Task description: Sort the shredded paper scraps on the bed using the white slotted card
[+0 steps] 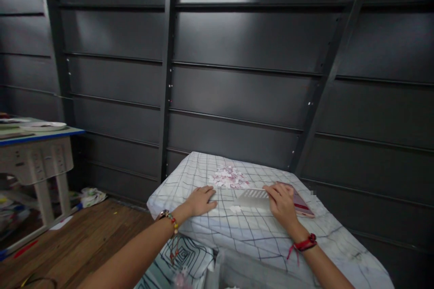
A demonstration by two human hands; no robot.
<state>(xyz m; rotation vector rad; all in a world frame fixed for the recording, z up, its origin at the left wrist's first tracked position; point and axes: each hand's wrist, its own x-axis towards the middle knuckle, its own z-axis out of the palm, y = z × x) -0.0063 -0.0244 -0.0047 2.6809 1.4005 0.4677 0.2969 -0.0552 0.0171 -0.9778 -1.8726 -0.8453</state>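
Observation:
My left hand (202,200) lies on the white checked cloth (190,180) with its fingers spread, holding nothing. Between the thumb and fingers of my right hand (282,201) is the top edge of a white sheet (254,198), tilted up off the cloth. Rows of pale rectangles show on the sheet's upper part; their kind is too small to tell. Beyond my hands sits a pile of small white and pinkish-red paper pieces (228,177). A small white piece (235,208) lies by the sheet's lower left. Right beside my right hand rests a flat pink-edged thing (303,207), partly covered by the hand.
A grey plastic bin (251,271) stands at the near edge, below the cloth-covered surface. To the left is a blue-edged table (40,137) bearing a white plate (44,126). A dark panelled wall (233,90) rises behind. Wooden floor (101,230) shows at lower left.

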